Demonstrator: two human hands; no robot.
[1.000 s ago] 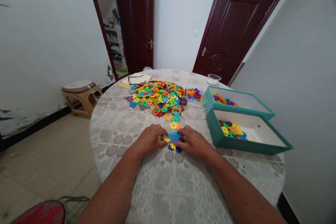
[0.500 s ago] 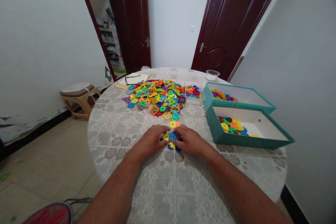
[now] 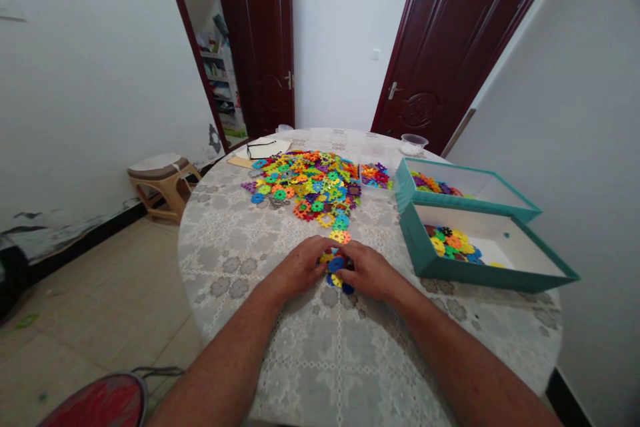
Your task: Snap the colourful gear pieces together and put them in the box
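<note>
A small cluster of notched plastic building discs (image 3: pixel 337 279), yellow, red and blue, lies on the table between my hands. My left hand (image 3: pixel 300 265) has its fingers bent over the left side of the cluster, closed on it. From the right, my right hand (image 3: pixel 369 268) grips a blue notched disc (image 3: pixel 335 265), which looks tilted at the top of the cluster. Some of the discs are hidden under my fingers. Just beyond my fingertips lie a yellow disc (image 3: pixel 338 236) and an orange one (image 3: pixel 346 237).
A large heap of colourful plastic pieces (image 3: pixel 310 183) covers the table's far middle. Right of it are a clear tray (image 3: pixel 377 192) of pieces and two teal boxes (image 3: pixel 465 197) holding more. Eyeglasses (image 3: pixel 261 150) rest on paper at far left; a clear bowl (image 3: pixel 414 140) stands far right.
My view has turned slightly left. My fingers have closed in over the cluster, and the blue disc that lay flat now appears tilted.
</note>
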